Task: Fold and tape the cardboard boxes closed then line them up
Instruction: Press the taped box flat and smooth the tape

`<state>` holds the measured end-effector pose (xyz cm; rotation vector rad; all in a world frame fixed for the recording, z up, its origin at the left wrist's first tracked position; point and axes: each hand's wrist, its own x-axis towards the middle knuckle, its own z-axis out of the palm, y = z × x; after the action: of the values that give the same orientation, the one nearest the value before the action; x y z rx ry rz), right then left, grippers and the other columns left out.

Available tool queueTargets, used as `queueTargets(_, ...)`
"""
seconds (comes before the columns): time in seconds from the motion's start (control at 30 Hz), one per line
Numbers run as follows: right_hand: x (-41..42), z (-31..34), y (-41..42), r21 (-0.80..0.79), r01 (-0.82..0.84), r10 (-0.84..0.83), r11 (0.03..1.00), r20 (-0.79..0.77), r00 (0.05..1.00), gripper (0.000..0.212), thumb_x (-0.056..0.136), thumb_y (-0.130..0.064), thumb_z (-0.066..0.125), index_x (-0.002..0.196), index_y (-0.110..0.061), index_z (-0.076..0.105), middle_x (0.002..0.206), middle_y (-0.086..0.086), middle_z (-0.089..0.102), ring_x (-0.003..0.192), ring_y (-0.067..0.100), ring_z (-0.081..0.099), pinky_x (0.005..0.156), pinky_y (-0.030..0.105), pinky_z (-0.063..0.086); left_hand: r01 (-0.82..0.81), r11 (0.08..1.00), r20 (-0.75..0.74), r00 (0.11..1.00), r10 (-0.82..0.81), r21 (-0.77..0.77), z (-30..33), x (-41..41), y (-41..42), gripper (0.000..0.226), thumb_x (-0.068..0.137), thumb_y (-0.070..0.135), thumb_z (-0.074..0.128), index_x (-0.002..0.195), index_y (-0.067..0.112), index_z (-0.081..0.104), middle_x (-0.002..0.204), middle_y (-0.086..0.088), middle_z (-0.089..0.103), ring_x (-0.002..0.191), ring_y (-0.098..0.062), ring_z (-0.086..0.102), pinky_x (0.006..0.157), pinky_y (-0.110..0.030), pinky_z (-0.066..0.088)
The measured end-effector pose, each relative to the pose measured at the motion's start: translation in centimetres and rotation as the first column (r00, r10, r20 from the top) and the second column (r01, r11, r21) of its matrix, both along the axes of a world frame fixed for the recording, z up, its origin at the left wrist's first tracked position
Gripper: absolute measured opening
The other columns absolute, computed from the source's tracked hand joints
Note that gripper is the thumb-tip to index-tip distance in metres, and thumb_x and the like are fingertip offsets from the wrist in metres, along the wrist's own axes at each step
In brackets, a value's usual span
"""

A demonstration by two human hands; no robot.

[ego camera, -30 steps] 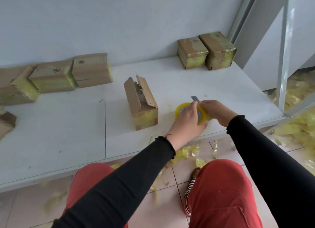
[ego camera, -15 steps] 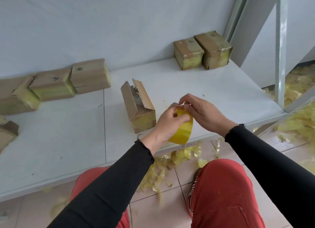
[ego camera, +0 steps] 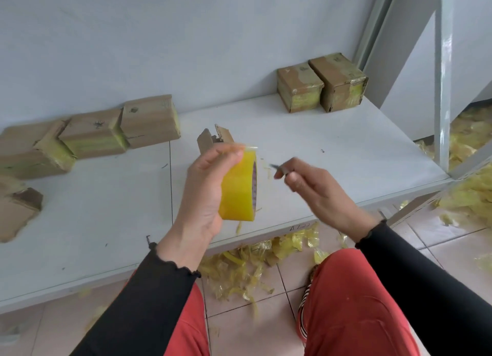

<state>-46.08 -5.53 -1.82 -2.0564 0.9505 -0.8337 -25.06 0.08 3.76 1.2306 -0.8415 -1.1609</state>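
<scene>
Two hands are working the tape here: your left hand [ego camera: 205, 193] is wrapping its fingers and thumb around the yellow tape roll [ego camera: 238, 186], holding it upright above the front edge of the white shelf [ego camera: 332, 153], while your right hand [ego camera: 316, 193] is curling around a small blade [ego camera: 277, 167], its tip pointing toward the roll but not touching it. You are probably looking for the loose end of the tape, so keep the roll steady, turn it slowly, and lift the end with the blade held flat against the surface rather than digging in, since a gouge could split the strip. Keep the edge angled away from your left thumb, which is sitting close to the top of the roll. One open box [ego camera: 210, 140] is waiting right behind the roll, its brown flaps standing up and mostly hidden by your hand; it looks worn, with ragged edges. Two taped boxes [ego camera: 322, 84] are sitting side by side, touching, at the back right against the wall, yellow tape showing on their front faces. Several more boxes [ego camera: 95, 134] are lying in a loose, crooked row at the back left, and they look in need of straightening.
</scene>
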Motion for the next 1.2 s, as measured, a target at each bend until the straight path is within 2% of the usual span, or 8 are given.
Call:
queueTargets(0.1,1.7,0.2,1.8,-0.144,-0.033,0.033,0.989,-0.002,0.999,0.039,0.109,-0.045,0.038,0.115,-0.019,0.066,0.097,-0.018,0.059,0.08,0.009,0.057,0.068,0.031,0.044,-0.032,0.999,-0.05,0.998,0.031,-0.019,1.1,0.0,0.2,0.009,0.094,0.015,0.069,0.091,0.018,0.077,0.114,-0.014,0.075,0.097,-0.022,0.071,0.092,-0.054,0.057)
queueTargets(0.4,3.8,0.8,3.7,-0.115,-0.096,0.108,0.989,0.107,0.988,0.031,0.107,-0.053,0.035,0.104,-0.03,0.056,0.094,-0.02,0.049,0.083,0.011,0.053,0.072,0.028,0.04,-0.048,0.999,-0.04,0.998,0.047,-0.018,0.4,-0.9,0.6,0.011,0.097,0.011,0.061,0.092,0.011,0.071,0.1,-0.01,0.074,0.09,-0.024,0.069,0.076,-0.04,0.058)
queueTargets(0.63,2.1,0.7,3.7,0.116,-0.052,0.004,0.992,0.379,0.925,0.048,0.074,-0.038,0.085,0.068,-0.006,0.049,0.087,0.002,0.047,0.074,0.009,0.042,0.069,0.023,0.032,-0.106,0.994,-0.085,0.991,0.106,0.012,0.1,-0.3,0.3,0.013,0.093,0.005,0.065,0.082,0.012,0.066,0.094,-0.005,0.077,0.085,-0.017,0.071,0.075,-0.036,0.06)
queueTargets(0.73,2.6,-0.1,4.8,-0.07,-0.126,0.13,0.99,0.055,0.99,0.059,0.063,-0.049,0.093,0.1,-0.012,0.067,0.126,-0.001,0.052,0.092,-0.003,0.051,0.072,0.014,0.042,-0.13,0.991,-0.147,0.98,0.134,0.034,-0.1,-0.5,0.1,0.017,0.093,0.004,0.068,0.079,0.013,0.063,0.091,-0.006,0.075,0.083,-0.019,0.071,0.073,-0.037,0.061)
queueTargets(0.8,3.4,-1.5,5.0,-0.245,-0.11,0.082,0.963,-0.119,0.99,0.047,0.079,-0.049,0.084,0.106,-0.015,0.067,0.129,-0.004,0.055,0.101,0.003,0.054,0.076,0.027,0.052,-0.13,0.99,-0.175,0.975,0.136,0.045,-0.1,-0.5,0.0,0.021,0.093,0.009,0.07,0.075,0.016,0.064,0.087,-0.004,0.074,0.079,-0.016,0.07,0.071,-0.036,0.061)
queueTargets(0.9,3.1,-1.9,4.5,-0.343,-0.089,0.054,0.935,-0.11,0.992,0.027,0.096,-0.041,0.067,0.102,-0.014,0.07,0.121,-0.006,0.064,0.096,0.014,0.051,0.076,0.032,0.049,-0.109,0.993,-0.171,0.978,0.116,0.045,0.1,0.0,-0.1,0.023,0.092,0.017,0.073,0.069,0.02,0.069,0.087,-0.003,0.076,0.085,-0.017,0.071,0.08,-0.039,0.061)
queueTargets(1.1,2.6,-1.3,4.0,-0.327,-0.18,0.145,0.928,-0.128,0.981,0.02,0.095,-0.032,0.075,0.106,-0.021,0.062,0.102,-0.005,0.066,0.083,0.018,0.041,0.074,0.03,0.04,0.012,0.996,-0.145,0.989,0.002,0.094,0.2,1.9,-0.4,0.048,0.104,0.041,0.045,0.075,0.016,0.073,0.097,-0.007,0.076,0.094,-0.02,0.067,0.089,-0.041,0.051)
queueTargets(1.2,2.1,-0.5,4.1,-0.313,-0.223,0.194,0.923,-0.123,0.973,0.019,0.094,-0.032,0.076,0.101,-0.021,0.062,0.102,-0.008,0.066,0.083,0.016,0.041,0.076,0.029,0.04,0.134,0.989,-0.06,0.99,-0.13,0.056,0.1,2.6,-0.2,0.028,0.097,0.036,0.062,0.08,0.019,0.075,0.092,-0.002,0.075,0.087,-0.014,0.068,0.084,-0.032,0.055)
